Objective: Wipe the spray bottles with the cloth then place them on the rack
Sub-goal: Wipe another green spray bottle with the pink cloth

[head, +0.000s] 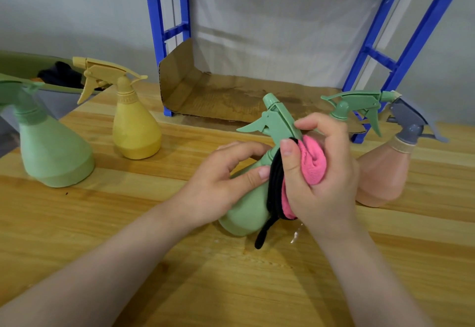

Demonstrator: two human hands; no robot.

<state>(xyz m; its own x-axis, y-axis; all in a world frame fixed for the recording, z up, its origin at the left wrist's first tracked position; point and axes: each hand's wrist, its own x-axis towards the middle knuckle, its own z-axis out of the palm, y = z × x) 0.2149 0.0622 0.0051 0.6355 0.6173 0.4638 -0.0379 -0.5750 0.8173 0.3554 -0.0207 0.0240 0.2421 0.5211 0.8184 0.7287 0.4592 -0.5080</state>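
The light wooden tabletop (231, 288) shows open plank surface across the near foreground, between and below the two forearms. At the far edge stands the blue metal-framed rack (164, 31), its lowest level lined with a flattened brown cardboard sheet (226, 95); that level lies open directly behind the working area. To the left, a large pale green plastic spray bottle (55, 151) and a smaller yellow pear-shaped spray bottle (135, 131) stand upright, well apart from the hands. A green tub (20, 65) sits at the far left edge behind them. To the right, a peach-bodied spray bottle with a grey trigger head (383, 172) stands just beside the right hand, and a green trigger head (359, 106) shows behind it. At centre, the green plastic spray bottle being wiped (246, 211) tilts with its base on the tabletop. The left hand (218, 185) grips its body and neck; the right hand (323, 172) clutches a pink cloth with black edging (311, 164) pressed against the bottle's neck.
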